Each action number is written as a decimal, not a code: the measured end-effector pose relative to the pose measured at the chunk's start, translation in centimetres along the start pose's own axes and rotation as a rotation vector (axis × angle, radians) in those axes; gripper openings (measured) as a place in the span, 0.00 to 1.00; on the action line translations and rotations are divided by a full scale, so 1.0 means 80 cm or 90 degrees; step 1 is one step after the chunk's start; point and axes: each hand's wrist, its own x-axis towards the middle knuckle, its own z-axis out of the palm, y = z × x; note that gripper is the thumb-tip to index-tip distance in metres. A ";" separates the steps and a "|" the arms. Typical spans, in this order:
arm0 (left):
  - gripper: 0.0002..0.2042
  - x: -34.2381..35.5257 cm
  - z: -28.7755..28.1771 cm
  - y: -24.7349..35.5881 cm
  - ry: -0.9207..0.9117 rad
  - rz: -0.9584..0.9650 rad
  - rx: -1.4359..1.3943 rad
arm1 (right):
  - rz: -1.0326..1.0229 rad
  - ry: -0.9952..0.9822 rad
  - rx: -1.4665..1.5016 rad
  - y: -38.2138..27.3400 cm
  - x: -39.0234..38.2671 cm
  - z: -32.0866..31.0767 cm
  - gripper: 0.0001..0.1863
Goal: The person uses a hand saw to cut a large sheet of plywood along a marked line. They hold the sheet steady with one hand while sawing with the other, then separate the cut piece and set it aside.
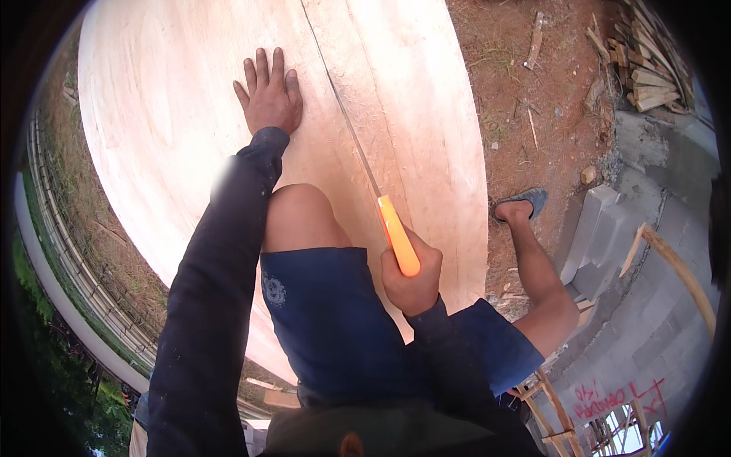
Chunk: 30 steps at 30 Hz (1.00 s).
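Note:
A large pale plywood sheet (175, 137) spreads out in front of me. My left hand (272, 99) lies flat on it, fingers spread, left of a hand saw. My right hand (417, 278) is wrapped round the orange handle of the hand saw (397, 236). The saw's thin blade (346, 118) runs away from me across the sheet toward the top edge, with fine sawdust and shavings beside it. A faint lengthwise line shows on the wood to the right of the blade. My bent knee (301, 209) rests on the sheet between my arms.
My other foot, in a grey slipper (533, 202), stands on reddish soil right of the sheet. Concrete blocks (594, 221) and a grey block wall (647, 305) lie further right. Scrap lumber (647, 65) is piled at far right. A wooden ladder-like frame (552, 415) stands lower right.

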 end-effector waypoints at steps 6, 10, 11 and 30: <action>0.27 -0.001 0.001 -0.001 0.002 -0.009 0.010 | 0.045 -0.034 -0.036 -0.010 -0.064 -0.023 0.30; 0.27 0.016 0.002 0.014 0.027 0.027 0.009 | -0.034 0.021 -0.071 -0.024 0.143 0.053 0.23; 0.27 0.007 0.003 0.015 0.014 0.027 0.007 | -0.015 0.023 -0.104 -0.028 0.153 0.057 0.23; 0.27 0.002 0.007 0.005 0.030 0.050 -0.012 | -0.065 0.038 -0.009 0.012 0.120 0.058 0.22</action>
